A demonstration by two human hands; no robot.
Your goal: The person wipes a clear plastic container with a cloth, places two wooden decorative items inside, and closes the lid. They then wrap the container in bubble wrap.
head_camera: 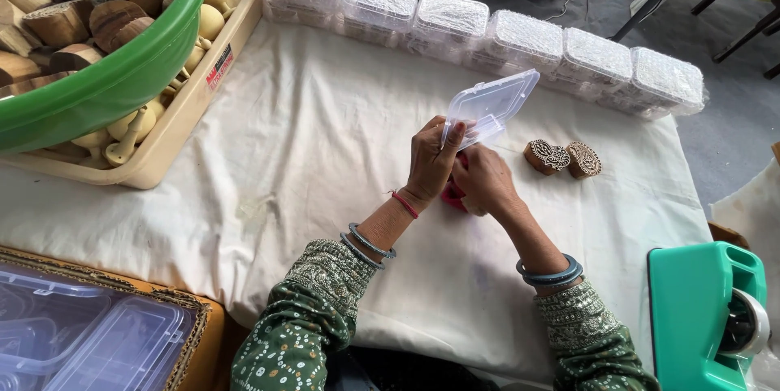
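Holding a small clear plastic box (487,106) with its hinged lid flipped up, thin and glossy, rectangular with rounded corners, above the middle of the table (309,139). Draped in a soft, wrinkled cream cloth, that table. Left hand (432,159) curled round the near edge of the box, fingertips pressed to the lid's underside, thumb tucked behind; gripping it firmly. Right hand (481,180) closed in a loose fist just below, knuckles up, touching the box's base and clasping something red (452,194), only a sliver of it showing between both palms; cannot tell what it is. Metal bangles and a red thread at the left wrist, blue-grey bangles at the right, green patterned sleeves.

Just right of the hands, two carved wooden stamps (562,158), dark brown, ornate and lobed, lying side by side on the cloth. Along the far edge, a row of bubble-wrapped boxes (520,37), lumpy and translucent. At far left, a beige plastic crate (191,102) of turned wooden knobs, with a green basin (122,74) of rough wood blocks resting on top. Near left, stacked clear lidded boxes (89,334). Near right, a teal tape dispenser (703,310), smooth and blocky.
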